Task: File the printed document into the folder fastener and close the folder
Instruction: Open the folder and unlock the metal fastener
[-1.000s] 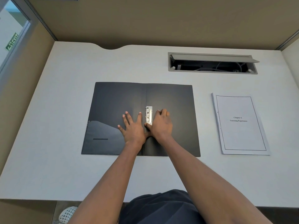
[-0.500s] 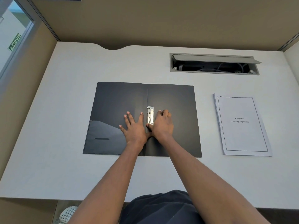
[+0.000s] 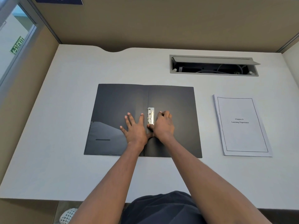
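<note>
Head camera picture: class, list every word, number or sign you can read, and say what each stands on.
"Chapter 6" and "Learning Experience": cover page of the printed document.
"EXIT", reading mirrored: green sign seen through the window at left.
White characters on the dark blue sign at the top edge: cut off, unreadable.
Black folder and metal fastener: no text.

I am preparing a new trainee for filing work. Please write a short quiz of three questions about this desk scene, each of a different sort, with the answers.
1. True or false: the printed document already lies inside the black folder.
2. Multiple choice: the left hand is
A) lifting the document
B) pressed flat on the folder's left leaf
C) off the desk
3. Fill in: the right hand works at the metal ______ beside the folder's spine.

Key
1. False: it lies on the desk, right of the open folder, apart from it.
2. B
3. fastener
</note>
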